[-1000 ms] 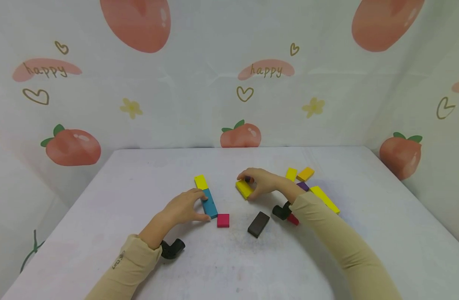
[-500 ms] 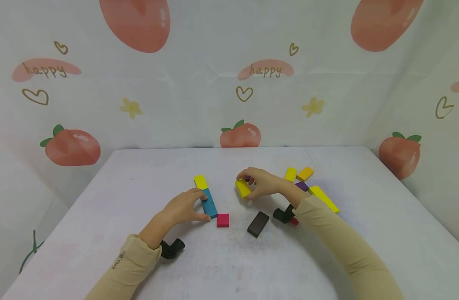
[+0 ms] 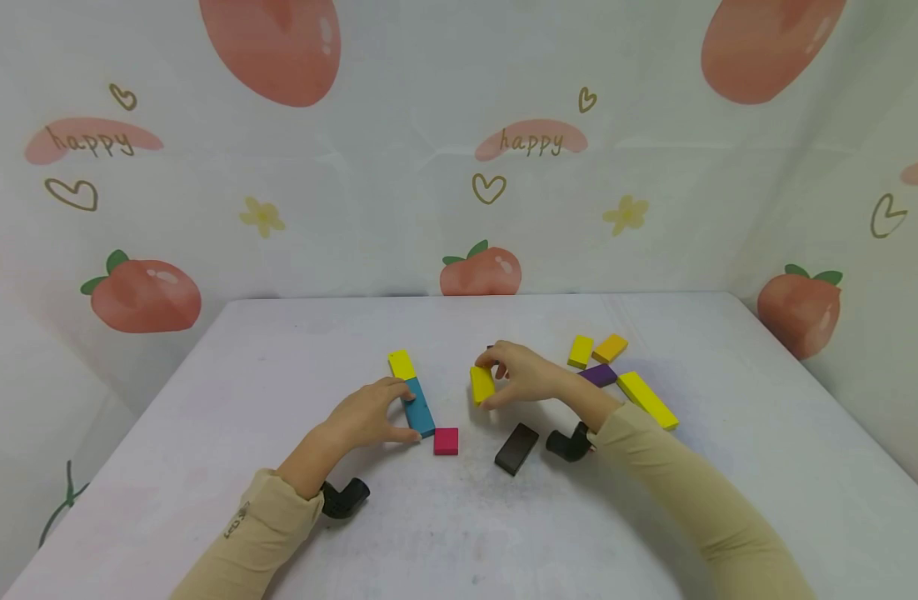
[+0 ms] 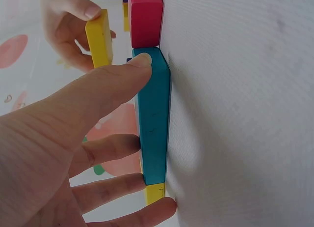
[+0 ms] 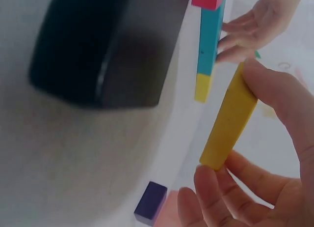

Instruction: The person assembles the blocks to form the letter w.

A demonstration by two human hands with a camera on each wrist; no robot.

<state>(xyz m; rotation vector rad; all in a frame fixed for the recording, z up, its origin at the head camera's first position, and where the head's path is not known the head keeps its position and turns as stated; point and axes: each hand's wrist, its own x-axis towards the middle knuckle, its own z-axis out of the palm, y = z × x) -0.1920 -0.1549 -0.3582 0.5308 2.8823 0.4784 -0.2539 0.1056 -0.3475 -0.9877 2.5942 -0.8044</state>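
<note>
My left hand point(image 3: 365, 412) rests on a blue block point(image 3: 420, 408), thumb at its near end, the other fingers fairly straight along it. A short yellow block point(image 3: 401, 364) joins the blue block's far end. A red square block point(image 3: 446, 442) touches its near end. Just right of this row, my right hand point(image 3: 530, 372) pinches another yellow block point(image 5: 229, 121) between thumb and fingertips. That block is tilted and appears raised off the table in the right wrist view. A dark purple block point(image 5: 150, 203) lies beyond the right fingers, mostly hidden in the head view.
A black block point(image 3: 516, 448) lies nearer than the right hand. Farther right are a purple block point(image 3: 598, 376), a long yellow block point(image 3: 648, 401), a short yellow block point(image 3: 581, 352) and an orange block point(image 3: 611, 347). Another red block is almost covered by the right wrist.
The yellow block in my right hand has turned steeper and shifted slightly left. That hand has drawn a little nearer, uncovering more of the purple block at right. My left hand stays still.
</note>
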